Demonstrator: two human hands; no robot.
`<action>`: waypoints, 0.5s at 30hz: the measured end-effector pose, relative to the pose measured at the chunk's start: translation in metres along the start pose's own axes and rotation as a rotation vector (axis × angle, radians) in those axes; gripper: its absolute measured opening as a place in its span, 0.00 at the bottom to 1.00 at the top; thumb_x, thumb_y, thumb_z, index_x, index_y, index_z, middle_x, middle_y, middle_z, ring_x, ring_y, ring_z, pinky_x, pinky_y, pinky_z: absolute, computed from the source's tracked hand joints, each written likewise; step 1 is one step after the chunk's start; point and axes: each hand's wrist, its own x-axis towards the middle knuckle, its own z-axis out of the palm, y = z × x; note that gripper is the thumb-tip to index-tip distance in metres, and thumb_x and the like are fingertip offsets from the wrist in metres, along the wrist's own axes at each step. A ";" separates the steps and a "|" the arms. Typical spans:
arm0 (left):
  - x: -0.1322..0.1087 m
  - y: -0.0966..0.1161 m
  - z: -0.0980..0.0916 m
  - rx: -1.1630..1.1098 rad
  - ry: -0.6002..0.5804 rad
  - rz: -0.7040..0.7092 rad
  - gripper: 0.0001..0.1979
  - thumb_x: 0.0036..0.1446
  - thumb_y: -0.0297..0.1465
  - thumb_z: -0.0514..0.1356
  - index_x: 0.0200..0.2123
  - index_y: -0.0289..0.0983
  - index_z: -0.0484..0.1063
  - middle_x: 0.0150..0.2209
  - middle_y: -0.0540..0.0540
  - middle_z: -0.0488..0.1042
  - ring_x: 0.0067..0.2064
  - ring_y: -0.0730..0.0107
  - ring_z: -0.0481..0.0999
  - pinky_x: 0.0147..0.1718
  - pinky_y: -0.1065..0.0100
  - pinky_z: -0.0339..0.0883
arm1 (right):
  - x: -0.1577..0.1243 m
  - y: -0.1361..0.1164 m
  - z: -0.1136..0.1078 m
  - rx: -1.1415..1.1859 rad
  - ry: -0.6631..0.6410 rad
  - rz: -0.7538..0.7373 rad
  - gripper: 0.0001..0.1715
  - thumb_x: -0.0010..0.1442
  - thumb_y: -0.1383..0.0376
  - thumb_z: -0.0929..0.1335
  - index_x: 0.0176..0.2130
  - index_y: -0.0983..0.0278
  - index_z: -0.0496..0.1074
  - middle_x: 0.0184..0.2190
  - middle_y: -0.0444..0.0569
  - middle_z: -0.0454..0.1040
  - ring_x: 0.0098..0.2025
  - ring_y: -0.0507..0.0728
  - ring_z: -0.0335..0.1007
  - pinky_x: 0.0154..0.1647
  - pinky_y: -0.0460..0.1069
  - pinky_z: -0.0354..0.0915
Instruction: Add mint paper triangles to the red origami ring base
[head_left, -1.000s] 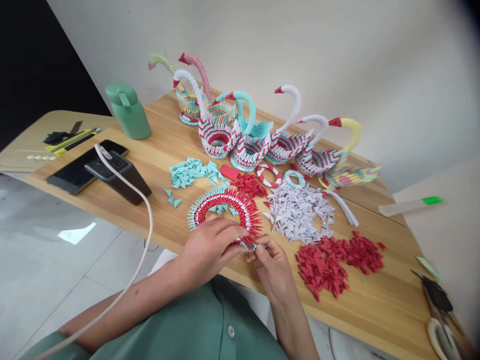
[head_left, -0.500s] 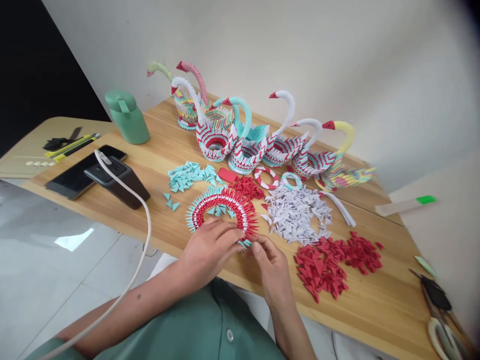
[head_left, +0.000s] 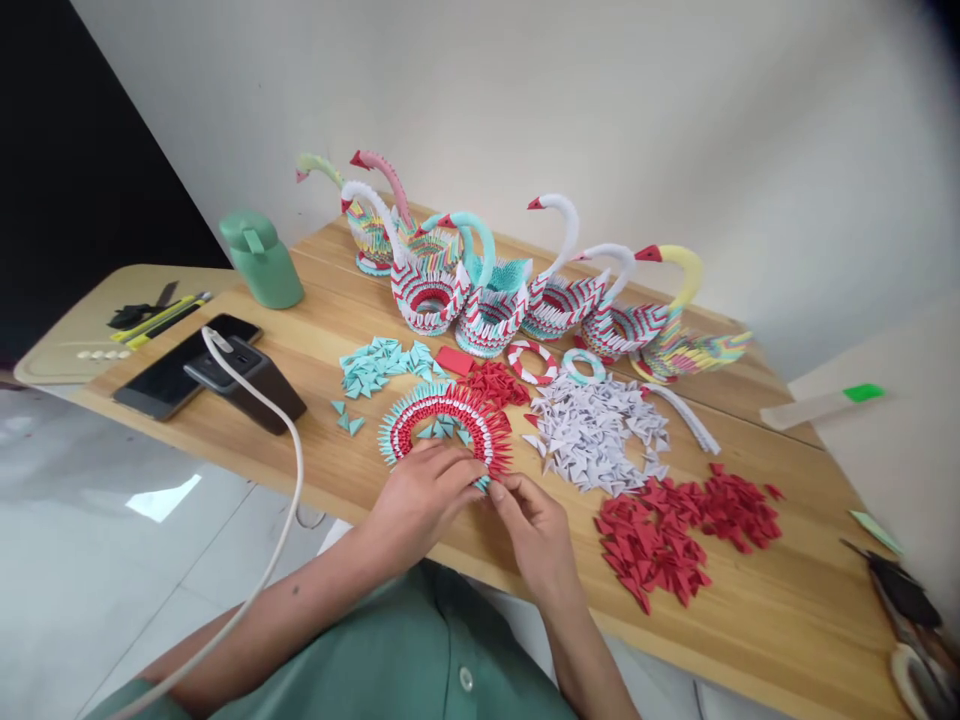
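A ring of folded paper pieces (head_left: 491, 430), red and white with turquoise points on its left side and red points on its right, lies on the table near its front edge. My left hand (head_left: 431, 490) is closed over the ring's near side, its fingers hiding part of it. At the ring's near right edge, beside a few turquoise points, my right hand (head_left: 532, 525) pinches with thumb and forefinger; what sits between them is hidden. Behind the ring are a turquoise paper piece pile (head_left: 375, 367) and a small red paper piece pile (head_left: 499, 383).
Several paper swans (head_left: 431, 295) stand along the back. White pieces (head_left: 600, 435) and red pieces (head_left: 652, 550) lie to the right. At left are a power bank (head_left: 251, 375) with a white cable (head_left: 296, 480), a phone (head_left: 165, 385) and a green bottle (head_left: 262, 265). Scissors (head_left: 911, 680) lie far right.
My right hand has shifted slightly left along the ring's near edge, closer to my left hand. My left hand keeps its hold. The camera view has tilted a little.
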 end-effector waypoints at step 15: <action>-0.015 -0.031 -0.040 0.102 -0.067 0.063 0.09 0.67 0.30 0.54 0.42 0.36 0.73 0.37 0.45 0.79 0.37 0.65 0.77 0.40 0.63 0.68 | 0.051 0.012 0.009 -0.910 -0.182 -0.843 0.14 0.63 0.69 0.68 0.48 0.62 0.77 0.56 0.58 0.73 0.60 0.68 0.65 0.60 0.66 0.62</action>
